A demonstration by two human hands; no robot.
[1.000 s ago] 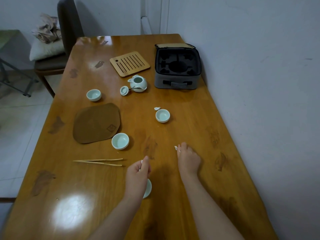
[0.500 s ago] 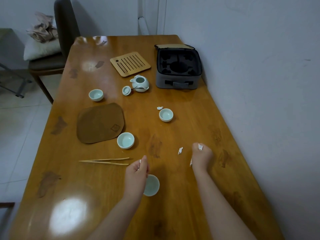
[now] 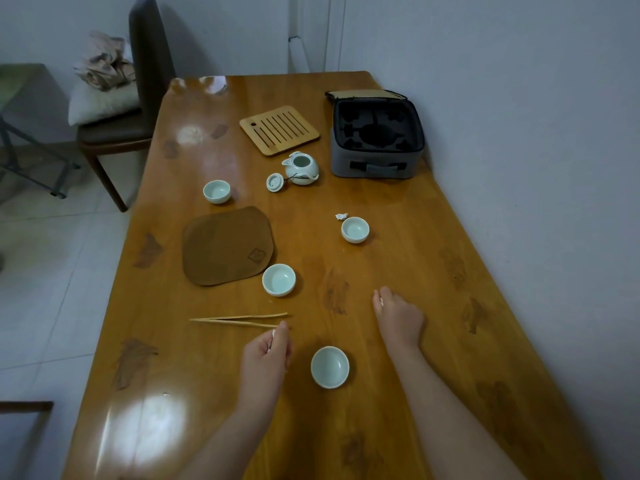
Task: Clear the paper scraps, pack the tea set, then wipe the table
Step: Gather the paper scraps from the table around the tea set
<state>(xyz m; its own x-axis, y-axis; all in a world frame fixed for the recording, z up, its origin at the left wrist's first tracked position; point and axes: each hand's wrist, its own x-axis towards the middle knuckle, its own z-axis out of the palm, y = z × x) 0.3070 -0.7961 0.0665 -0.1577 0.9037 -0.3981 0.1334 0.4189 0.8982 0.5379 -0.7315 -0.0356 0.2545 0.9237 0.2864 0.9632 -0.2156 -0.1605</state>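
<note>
1. Scrap: small crumpled white paper scrap (image 3: 342, 215) lies on the glossy wooden surface (image 3: 450, 237), just beside the far-left rim of a pale celadon teacup (image 3: 355, 229).
2. It lies far of both hands. The right hand (image 3: 398, 315) is nearer, and the scrap is slightly left of it.
3. Right hand is curled round a white paper bit (image 3: 381, 301). Left hand (image 3: 268, 355) pinches a white paper sliver (image 3: 273, 336).

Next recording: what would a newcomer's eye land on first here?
The open grey zip case with black foam cut-outs, far right on the wooden table, and the lidless pale green ceramic teapot beside it. Four matching cups lie scattered, a crumpled white paper scrap by the rightmost. Nearest, the left hand and right hand each pinch more white bits.
</note>
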